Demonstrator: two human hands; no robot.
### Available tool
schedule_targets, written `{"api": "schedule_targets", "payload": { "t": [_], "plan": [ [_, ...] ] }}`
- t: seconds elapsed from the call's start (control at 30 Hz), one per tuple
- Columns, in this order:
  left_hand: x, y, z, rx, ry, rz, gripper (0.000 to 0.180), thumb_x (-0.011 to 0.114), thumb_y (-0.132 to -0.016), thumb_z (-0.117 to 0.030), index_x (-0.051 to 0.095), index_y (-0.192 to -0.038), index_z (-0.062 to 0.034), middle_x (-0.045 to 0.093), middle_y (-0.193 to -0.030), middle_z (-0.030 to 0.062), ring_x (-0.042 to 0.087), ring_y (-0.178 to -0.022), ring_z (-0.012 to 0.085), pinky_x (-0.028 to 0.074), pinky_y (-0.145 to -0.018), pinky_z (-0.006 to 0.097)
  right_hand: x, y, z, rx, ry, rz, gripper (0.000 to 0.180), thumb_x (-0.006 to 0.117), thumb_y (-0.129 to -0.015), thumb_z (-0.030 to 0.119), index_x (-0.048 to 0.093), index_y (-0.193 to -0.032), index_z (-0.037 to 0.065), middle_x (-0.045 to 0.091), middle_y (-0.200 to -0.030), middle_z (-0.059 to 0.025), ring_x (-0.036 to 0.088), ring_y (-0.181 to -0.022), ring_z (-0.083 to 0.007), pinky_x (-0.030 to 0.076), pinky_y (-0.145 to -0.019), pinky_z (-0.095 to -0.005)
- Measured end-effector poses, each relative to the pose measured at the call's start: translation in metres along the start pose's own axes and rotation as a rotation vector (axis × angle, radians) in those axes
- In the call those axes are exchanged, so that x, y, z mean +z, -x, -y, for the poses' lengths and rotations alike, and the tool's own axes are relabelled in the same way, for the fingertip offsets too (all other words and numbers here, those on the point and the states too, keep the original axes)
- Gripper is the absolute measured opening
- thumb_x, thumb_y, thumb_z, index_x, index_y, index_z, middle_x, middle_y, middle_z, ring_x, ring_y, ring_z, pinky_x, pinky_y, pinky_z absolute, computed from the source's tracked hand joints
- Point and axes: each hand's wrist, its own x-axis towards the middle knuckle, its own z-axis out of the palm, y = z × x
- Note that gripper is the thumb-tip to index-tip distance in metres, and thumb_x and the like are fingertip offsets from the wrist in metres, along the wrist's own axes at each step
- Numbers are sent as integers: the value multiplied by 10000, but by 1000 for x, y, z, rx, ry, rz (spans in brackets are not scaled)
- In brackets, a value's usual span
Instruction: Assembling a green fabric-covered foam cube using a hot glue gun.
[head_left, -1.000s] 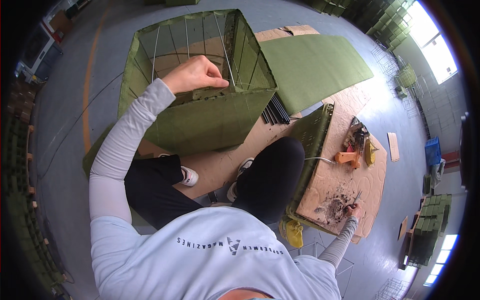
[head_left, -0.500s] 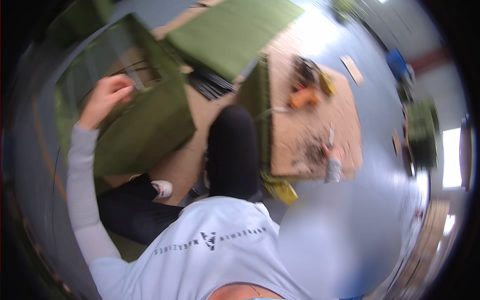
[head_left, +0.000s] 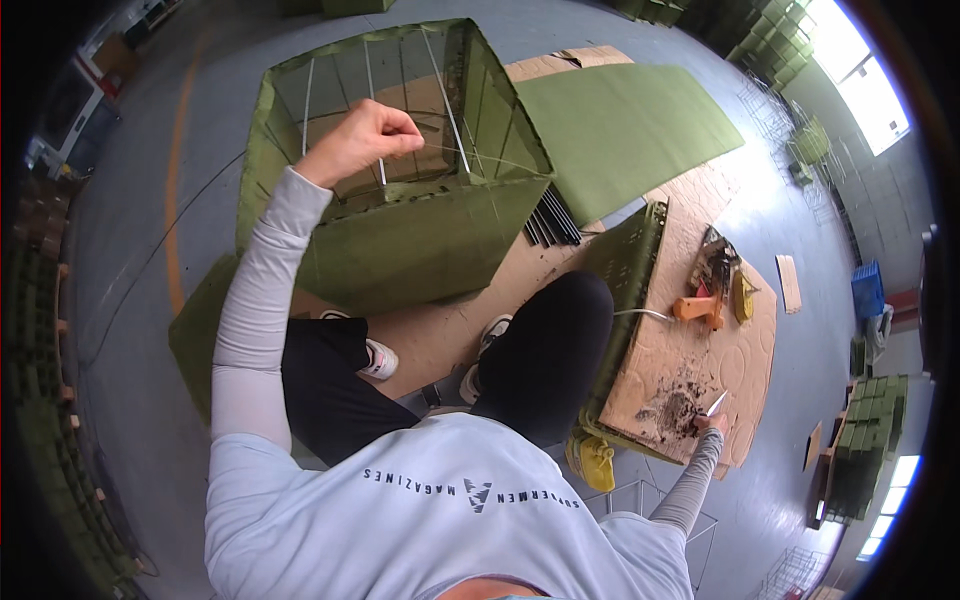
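My left hand is raised over the front rim of an open, green fabric-covered frame box, thumb and fingers pinched together. A thin pale strand runs from the fingertips toward the box's right corner. Off to the right, my right hand is closed round a small knife, its blade pointing away from me. It rests at a dark, crumb-strewn patch on a cardboard sheet. That sheet lies on top of another green box. Pale rods cross the open box's inside.
An orange pistol-shaped tool with a pale cord lies on the cardboard beside a yellow item. A flat green panel lies beyond, near several black strips. A yellow cloth-like thing hangs below the cardboard's near edge.
The view has swung, so the boxes appear farther right and sharper. My left hand is now pinched with a strand showing. My right hand stays on the cardboard with the knife.
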Motion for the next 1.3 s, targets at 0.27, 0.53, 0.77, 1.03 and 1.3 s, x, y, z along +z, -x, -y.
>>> {"api": "schedule_targets", "payload": {
  "t": [0.27, 0.53, 0.77, 1.03, 1.3],
  "plan": [
    [32, 34, -1, 121, -352, -268, 141, 657, -766, -157, 667, -778, -17, 631, -727, 105, 577, -727, 247, 455, -663, 346, -3, -19, -56, 374, -1383, 415, 280, 687, -758, 192, 587, -971, 40, 618, -813, -100, 603, -631, -239, 526, -479, -323],
    [63, 35, -14, 186, -488, -473, 131, 670, -746, -177, 662, -701, -54, 611, -712, 54, 548, -766, 231, 459, -700, 352, -52, 12, -6, -200, -2210, 747, 279, 594, -890, 192, 562, -1059, -28, 593, -898, -95, 574, -796, -171, 499, -653, -244],
    [51, 52, -11, 157, -465, -536, 134, 679, -743, -172, 660, -701, -47, 607, -711, 56, 545, -759, 225, 459, -692, 350, -141, 43, 132, -837, -1956, 517, 359, 600, -885, 165, 503, -1166, -35, 558, -929, -76, 513, -836, -145, 433, -820, -265],
    [22, 74, 1, 83, -388, -450, 123, 680, -746, -137, 660, -738, -15, 603, -715, 55, 524, -726, 221, 437, -662, 334, -233, 188, 302, -918, -1517, 540, 356, 531, -908, 151, 450, -1218, -5, 611, -1072, -180, 619, -875, -199, 497, -798, -295],
    [-15, 95, 12, 75, -295, -509, 198, 643, -825, -189, 680, -837, 5, 647, -781, 95, 575, -734, 241, 457, -678, 344, -235, 229, 327, -1214, -1225, 582, 407, 624, -881, 234, 482, -1191, 10, 645, -1009, -114, 620, -860, -155, 475, -746, -261]
  ]
}}
